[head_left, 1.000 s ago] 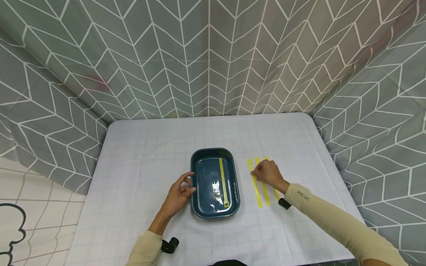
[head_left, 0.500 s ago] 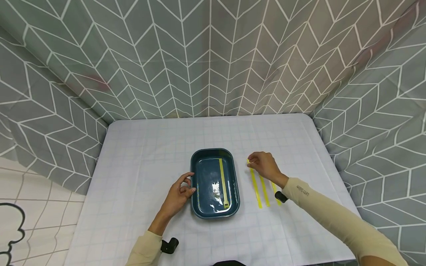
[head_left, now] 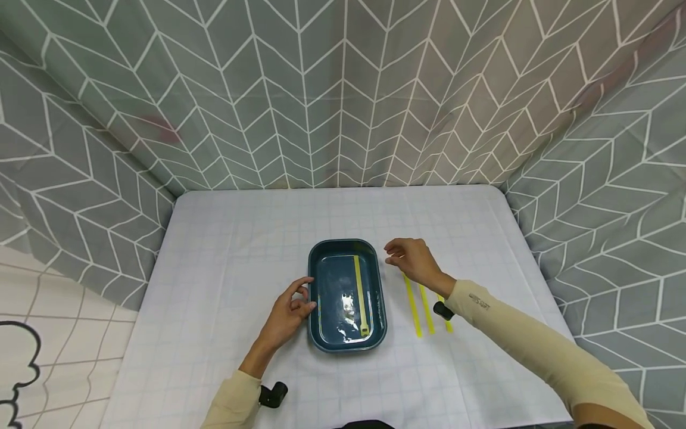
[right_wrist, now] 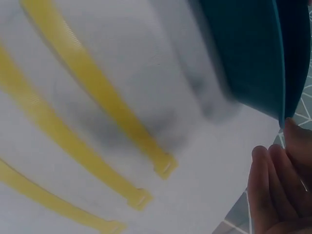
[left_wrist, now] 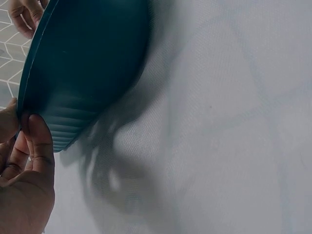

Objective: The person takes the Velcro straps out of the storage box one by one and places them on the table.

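A dark blue-green rectangular dish [head_left: 332, 348] sits mid-table in the head view. One yellow strap with a slotted end [head_left: 360, 295] lies lengthwise inside it, along the right side. My left hand [head_left: 284, 319] holds the dish's left rim, thumb and fingertips on either side of it in the left wrist view. Just off the dish's upper right corner hovers my right hand [head_left: 415, 259], fingers loosely bent and nothing visible in them. Several yellow straps [right_wrist: 92, 78] lie side by side on the cloth to the right of the dish; my right hand and wrist partly cover them in the head view.
A white cloth with faint grid lines [head_left: 241, 238] covers the table. Grey curtains with a white chevron pattern [head_left: 321, 107] rise behind and at both sides. A small black wrist camera [head_left: 443, 310] sits over the straps' lower ends.
My right hand has moved from over the straps up and left towards the dish's upper right corner. The straps still lie on the cloth. The left hand stays on the rim.
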`<state>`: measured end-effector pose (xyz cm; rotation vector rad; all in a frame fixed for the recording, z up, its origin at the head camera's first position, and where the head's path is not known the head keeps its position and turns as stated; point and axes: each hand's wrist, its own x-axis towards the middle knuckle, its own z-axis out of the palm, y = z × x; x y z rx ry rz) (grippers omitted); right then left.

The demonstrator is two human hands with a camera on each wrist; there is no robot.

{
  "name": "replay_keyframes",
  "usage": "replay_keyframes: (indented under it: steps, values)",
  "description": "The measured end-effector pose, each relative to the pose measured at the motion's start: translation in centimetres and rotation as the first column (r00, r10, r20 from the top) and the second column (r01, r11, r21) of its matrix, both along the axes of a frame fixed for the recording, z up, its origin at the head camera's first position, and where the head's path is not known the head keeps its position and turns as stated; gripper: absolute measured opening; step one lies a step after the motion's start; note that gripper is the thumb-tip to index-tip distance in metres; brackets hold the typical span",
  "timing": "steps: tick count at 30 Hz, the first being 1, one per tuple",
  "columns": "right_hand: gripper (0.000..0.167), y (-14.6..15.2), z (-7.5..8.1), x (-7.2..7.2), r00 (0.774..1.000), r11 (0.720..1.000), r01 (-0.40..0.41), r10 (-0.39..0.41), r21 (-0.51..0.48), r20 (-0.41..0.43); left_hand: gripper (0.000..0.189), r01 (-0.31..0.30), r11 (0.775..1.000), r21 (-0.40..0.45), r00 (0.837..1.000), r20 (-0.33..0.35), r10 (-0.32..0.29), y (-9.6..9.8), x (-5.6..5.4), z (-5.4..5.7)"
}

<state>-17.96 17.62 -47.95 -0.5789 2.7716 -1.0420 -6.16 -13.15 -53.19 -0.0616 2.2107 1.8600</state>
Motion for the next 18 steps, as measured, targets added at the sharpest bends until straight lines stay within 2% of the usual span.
replay_keyframes:
  steps: [10,18]
  values:
    - [0.029,-1.9,1.1,-0.4,0.993,0.993,-0.115,0.115,-0.004,-0.004,0.055,0.01,1.0,-0.015,1.0,-0.011,-0.01,-0.2,-0.1,-0.1]
    - [0.029,-3.5,1.0,0.0,0.961,0.961,-0.278,0.278,0.011,-0.005,0.055,0.014,1.0,0.006,1.0,-0.023,-0.014,-0.2,0.0,-0.2]
